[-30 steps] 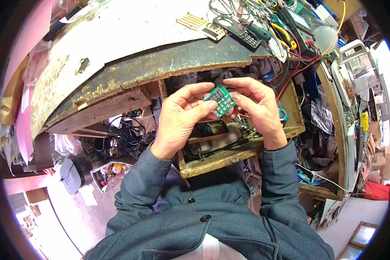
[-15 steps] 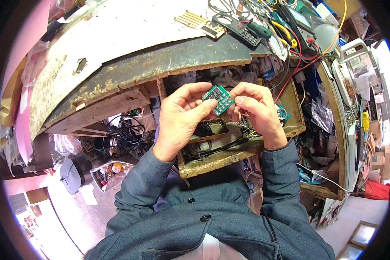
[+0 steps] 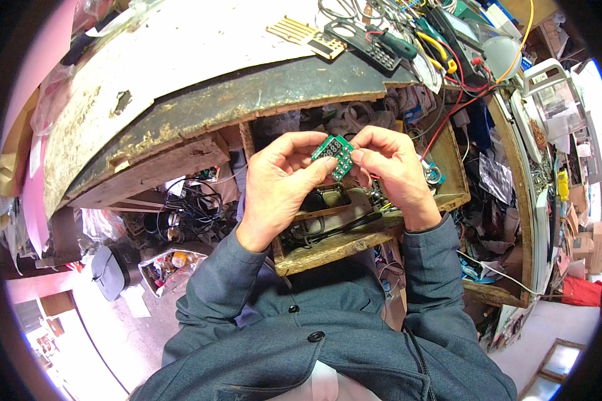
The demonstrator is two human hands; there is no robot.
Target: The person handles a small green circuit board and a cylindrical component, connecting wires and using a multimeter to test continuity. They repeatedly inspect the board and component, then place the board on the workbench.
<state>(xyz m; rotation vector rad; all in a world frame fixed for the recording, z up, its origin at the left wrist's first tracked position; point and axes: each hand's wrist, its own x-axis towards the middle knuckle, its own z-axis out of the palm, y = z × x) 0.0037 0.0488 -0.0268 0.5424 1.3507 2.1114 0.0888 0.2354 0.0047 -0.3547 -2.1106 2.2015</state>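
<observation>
A small green circuit board [image 3: 343, 159] with a dark digit display and rows of small parts is held up over an open wooden drawer [image 3: 344, 251]. My left hand [image 3: 281, 177] pinches its left side, with the thumb lying on the board's face. At the opposite edge, my right hand [image 3: 389, 164] closes thumb and fingers on the board. The fingertips behind the board are hidden. Below the hands, the drawer holds a dark open tray [image 3: 324, 198], loose wires and other small parts.
Beyond the drawer runs the worn bench edge [image 3: 201, 110]. On the bench lie a black remote-like panel [image 3: 364, 45], a green-handled screwdriver [image 3: 399, 47] and yellow-handled pliers [image 3: 441, 50]. A red wire [image 3: 441, 130] hangs across the drawer's right side. Black cables [image 3: 194, 204] crowd the left shelf.
My right thumb and fingers have shifted slightly left, further over the board's edge. The board has turned a little, and my left hand keeps its hold.
</observation>
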